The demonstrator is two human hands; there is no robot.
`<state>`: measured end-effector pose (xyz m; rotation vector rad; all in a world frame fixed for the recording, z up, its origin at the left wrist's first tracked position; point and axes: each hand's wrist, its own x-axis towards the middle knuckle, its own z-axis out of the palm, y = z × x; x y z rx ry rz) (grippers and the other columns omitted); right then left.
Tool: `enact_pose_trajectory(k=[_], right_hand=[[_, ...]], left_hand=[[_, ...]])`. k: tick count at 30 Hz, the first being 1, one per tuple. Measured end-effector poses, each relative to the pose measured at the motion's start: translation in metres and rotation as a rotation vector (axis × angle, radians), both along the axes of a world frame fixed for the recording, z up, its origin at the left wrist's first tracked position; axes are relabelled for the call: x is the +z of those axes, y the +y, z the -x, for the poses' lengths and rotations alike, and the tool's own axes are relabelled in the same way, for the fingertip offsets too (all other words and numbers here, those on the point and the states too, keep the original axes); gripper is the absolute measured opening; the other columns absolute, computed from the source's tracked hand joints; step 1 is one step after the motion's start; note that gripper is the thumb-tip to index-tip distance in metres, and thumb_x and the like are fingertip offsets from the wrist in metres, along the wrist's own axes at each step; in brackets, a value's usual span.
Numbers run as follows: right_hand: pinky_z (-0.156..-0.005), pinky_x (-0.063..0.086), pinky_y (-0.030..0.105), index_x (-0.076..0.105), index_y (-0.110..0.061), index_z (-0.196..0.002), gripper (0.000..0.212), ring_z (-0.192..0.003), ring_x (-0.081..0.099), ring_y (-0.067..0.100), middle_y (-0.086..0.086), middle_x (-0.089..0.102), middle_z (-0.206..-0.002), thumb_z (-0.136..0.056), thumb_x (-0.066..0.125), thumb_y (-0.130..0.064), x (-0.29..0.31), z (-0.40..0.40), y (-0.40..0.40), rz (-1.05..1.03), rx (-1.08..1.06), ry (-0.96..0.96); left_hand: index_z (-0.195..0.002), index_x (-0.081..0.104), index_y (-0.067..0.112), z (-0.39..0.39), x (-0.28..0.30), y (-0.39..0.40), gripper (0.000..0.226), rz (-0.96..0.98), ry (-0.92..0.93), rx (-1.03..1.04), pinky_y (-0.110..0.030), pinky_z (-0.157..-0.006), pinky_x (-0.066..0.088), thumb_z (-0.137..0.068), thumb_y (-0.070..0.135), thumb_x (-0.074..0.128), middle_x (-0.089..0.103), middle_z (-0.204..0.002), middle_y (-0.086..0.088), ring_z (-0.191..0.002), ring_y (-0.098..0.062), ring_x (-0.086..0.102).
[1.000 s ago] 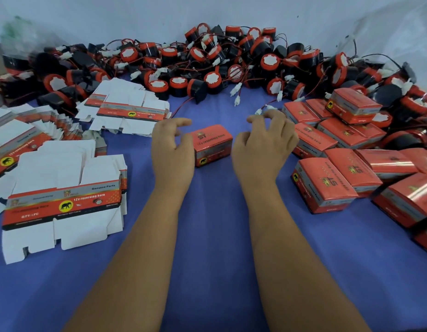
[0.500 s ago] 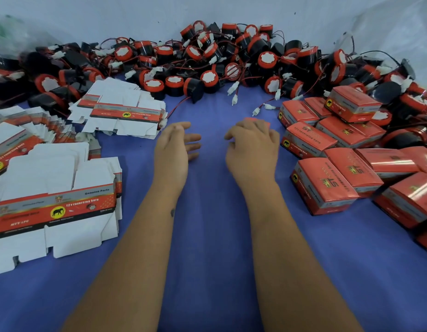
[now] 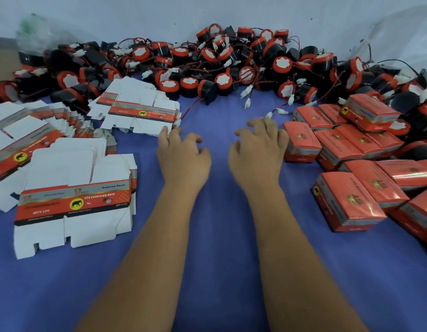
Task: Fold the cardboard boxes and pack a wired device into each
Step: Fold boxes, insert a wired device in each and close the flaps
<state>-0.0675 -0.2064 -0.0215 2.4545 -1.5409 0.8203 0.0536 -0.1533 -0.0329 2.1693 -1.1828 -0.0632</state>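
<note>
Both hands empty, fingers loosely curled above the blue bench (image 3: 214, 236) — left hand (image 3: 182, 155) just beside the near corner of a stack of flat boxes (image 3: 140, 111), right hand (image 3: 255, 152) close against the packed boxes (image 3: 301, 142) on the right. Wired devices (image 3: 208, 91) heaped at the back, well apart from both hands, wires and white plugs tangled together. A second flat stack (image 3: 73, 202) nearer on the left. Probably the start of a new box. Best to take only the top blank with the left hand, pinching it at one edge so that the sheet below stays behind, then to push the sides square before closing the bottom flaps. For the device — better to lift one from the front edge of the heap and to shake its wire free first, otherwise neighbours may come along. Wire to be coiled inside before the lid flap goes down.
</note>
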Motion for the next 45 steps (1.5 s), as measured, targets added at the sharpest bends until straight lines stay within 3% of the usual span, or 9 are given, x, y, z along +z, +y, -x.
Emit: enact_pose_trajectory(k=[10, 16, 21, 25, 29, 32, 37, 41, 45], right_hand=[[-0.096, 0.028, 0.034, 0.056, -0.023, -0.128, 0.035, -0.118, 0.042, 0.021, -0.003, 0.052, -0.127, -0.097, 0.040, -0.025, -0.016, -0.017, 0.001, -0.238, 0.309, 0.082], [-0.094, 0.025, 0.032, 0.056, -0.024, -0.128, 0.034, -0.116, 0.042, 0.019, -0.004, 0.052, -0.127, -0.098, 0.041, -0.025, -0.017, -0.018, -0.001, -0.256, 0.305, 0.050], [-0.094, 0.027, 0.032, 0.058, -0.022, -0.127, 0.034, -0.116, 0.044, 0.020, -0.003, 0.055, -0.125, -0.097, 0.043, -0.024, -0.016, -0.018, -0.002, -0.285, 0.314, 0.005], [-0.086, 0.045, 0.041, 0.037, -0.019, -0.147, 0.048, -0.101, 0.057, 0.024, 0.003, 0.064, -0.112, -0.100, 0.045, -0.023, -0.013, -0.017, -0.002, -0.391, 0.334, -0.324], [-0.092, 0.052, 0.040, 0.042, -0.024, -0.145, 0.042, -0.102, 0.064, 0.017, 0.003, 0.066, -0.115, -0.104, 0.037, -0.018, -0.006, -0.014, -0.003, -0.691, 0.338, -0.975], [-0.097, 0.052, 0.044, 0.055, -0.016, -0.134, 0.037, -0.107, 0.065, 0.022, 0.011, 0.065, -0.123, -0.100, 0.041, -0.014, 0.002, -0.013, -0.011, -0.861, 0.392, -1.259], [-0.080, 0.056, 0.038, 0.049, -0.011, -0.139, 0.040, -0.104, 0.067, 0.026, 0.012, 0.067, -0.117, -0.100, 0.049, -0.021, 0.001, -0.012, -0.011, -0.958, 0.492, -1.361], [-0.087, 0.057, 0.035, 0.060, -0.013, -0.128, 0.031, -0.100, 0.070, 0.019, 0.007, 0.068, -0.120, -0.103, 0.041, -0.010, -0.001, -0.010, -0.009, -0.863, 0.573, -1.288], [-0.082, 0.058, 0.030, 0.066, -0.011, -0.118, 0.035, -0.095, 0.071, 0.017, 0.005, 0.073, -0.107, -0.100, 0.038, 0.002, 0.000, -0.009, -0.005, -0.782, 0.554, -1.252]], left_hand=[[-0.154, 0.021, 0.020, -0.036, 0.009, -0.024, 0.079, -0.134, -0.155, 0.279, -0.057, -0.118, -0.010, -0.086, 0.007, 0.059, 0.001, -0.162, -0.027, -0.151, -0.041, -0.011], [-0.145, 0.037, 0.009, -0.043, 0.003, -0.025, 0.060, -0.095, -0.213, 0.318, -0.061, -0.118, -0.005, -0.089, -0.001, 0.054, 0.038, -0.148, -0.017, -0.148, -0.032, 0.020], [-0.109, 0.064, 0.011, -0.028, 0.005, -0.021, 0.025, 0.030, -0.281, 0.209, -0.052, -0.120, 0.004, -0.094, 0.004, 0.045, 0.055, -0.114, -0.011, -0.111, -0.032, 0.052], [-0.099, 0.073, 0.009, -0.003, 0.009, -0.015, 0.021, 0.402, -0.216, -0.009, -0.040, -0.081, 0.043, -0.098, 0.016, 0.054, 0.065, -0.091, -0.009, -0.085, -0.030, 0.058], [-0.102, 0.076, 0.021, 0.021, 0.007, -0.012, 0.016, 0.478, 0.073, -0.195, -0.015, -0.070, 0.042, -0.096, 0.027, 0.063, 0.061, -0.089, 0.009, -0.080, -0.008, 0.057], [-0.103, 0.076, 0.023, 0.021, 0.005, -0.009, 0.016, 0.487, 0.087, -0.272, -0.017, -0.073, 0.045, -0.095, 0.026, 0.063, 0.067, -0.093, 0.007, -0.085, -0.006, 0.060], [-0.101, 0.077, 0.019, 0.016, 0.008, -0.007, 0.017, 0.576, 0.091, -0.336, -0.016, -0.070, 0.045, -0.096, 0.023, 0.062, 0.070, -0.088, 0.006, -0.084, -0.006, 0.059], [-0.100, 0.078, 0.017, 0.008, 0.011, -0.006, 0.017, 0.633, 0.159, -0.310, -0.016, -0.074, 0.046, -0.096, 0.024, 0.063, 0.064, -0.079, 0.018, -0.082, 0.001, 0.059], [-0.127, 0.064, 0.020, 0.000, 0.010, -0.008, 0.048, 0.491, 0.165, -0.300, -0.044, -0.100, 0.047, -0.084, 0.036, 0.077, 0.061, -0.123, 0.001, -0.121, -0.020, 0.054]])
